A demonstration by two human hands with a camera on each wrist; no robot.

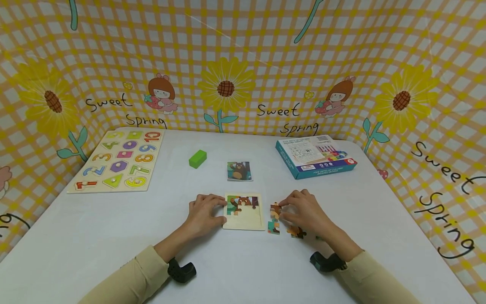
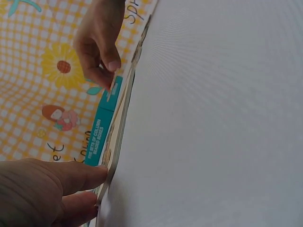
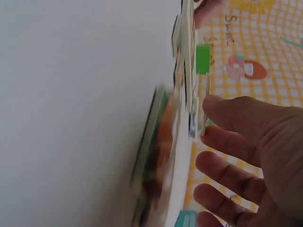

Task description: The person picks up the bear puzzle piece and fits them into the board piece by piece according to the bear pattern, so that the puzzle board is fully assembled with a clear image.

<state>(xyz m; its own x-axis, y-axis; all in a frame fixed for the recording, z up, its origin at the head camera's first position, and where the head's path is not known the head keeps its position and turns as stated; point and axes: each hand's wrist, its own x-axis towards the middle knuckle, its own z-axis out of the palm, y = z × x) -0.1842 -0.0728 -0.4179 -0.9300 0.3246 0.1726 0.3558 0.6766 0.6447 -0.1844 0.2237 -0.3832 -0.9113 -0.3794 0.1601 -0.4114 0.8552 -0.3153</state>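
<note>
White worktop, sunflower backdrop; left hand (image 1: 203, 213) rests flat against the puzzle tray (image 1: 244, 219), right hand (image 1: 303, 211) pinches a loose piece (image 1: 275, 210). Tray could slide if nudged, popping the fitted pieces out

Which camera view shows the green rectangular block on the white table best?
The head view: the green rectangular block lies whole and sharp there. The right wrist view shows it small and edge-on. The left wrist view does not show it.

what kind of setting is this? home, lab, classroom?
Likely a staged tabletop recording booth, not a lived-in room: a white table walled on three sides by a sunflower-print backdrop, holding only children's toys, such as a number board and a bear puzzle tray.
</note>
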